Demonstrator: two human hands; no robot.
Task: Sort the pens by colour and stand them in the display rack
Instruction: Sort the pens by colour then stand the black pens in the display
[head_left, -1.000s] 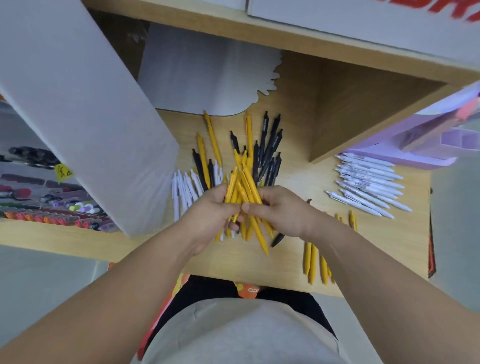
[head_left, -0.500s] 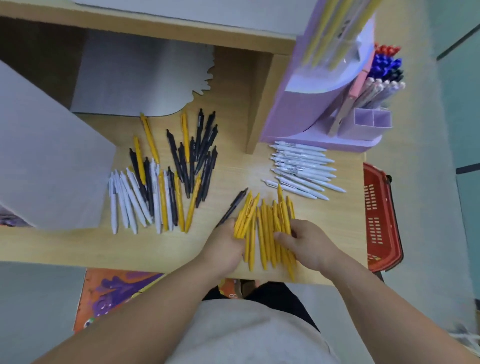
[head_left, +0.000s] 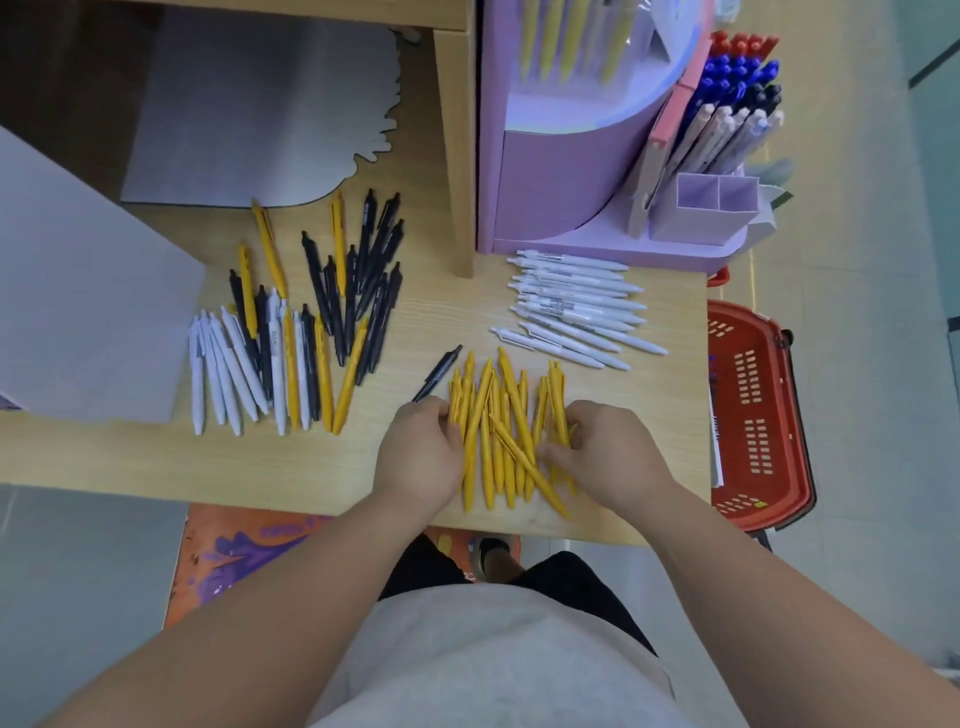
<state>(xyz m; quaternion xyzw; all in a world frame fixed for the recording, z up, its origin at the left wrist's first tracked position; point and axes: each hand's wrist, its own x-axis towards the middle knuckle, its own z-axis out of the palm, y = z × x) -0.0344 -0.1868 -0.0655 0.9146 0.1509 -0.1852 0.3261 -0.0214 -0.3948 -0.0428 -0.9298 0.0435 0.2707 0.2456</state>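
Both sides of the yellow pens (head_left: 498, 426) are clasped on the table (head_left: 156, 457), left hand (head_left: 421, 452) and right hand (head_left: 608, 452) curled round edge pens; pile probably squared for lifting to the rack (head_left: 545, 182).

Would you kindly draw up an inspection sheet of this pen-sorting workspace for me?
Surface: wooden table, pens lying flat on it.
Job's things: yellow pens bunched near the front edge; white pens in a row beside the purple display rack; mixed pens unsorted at left; one black pen apart.
Clutter: grey board at left.
Grippers: left hand and right hand flank the yellow pens, fingers on them; grip unclear.
Cables: nothing seen.
Surroundings: red basket right of the table.
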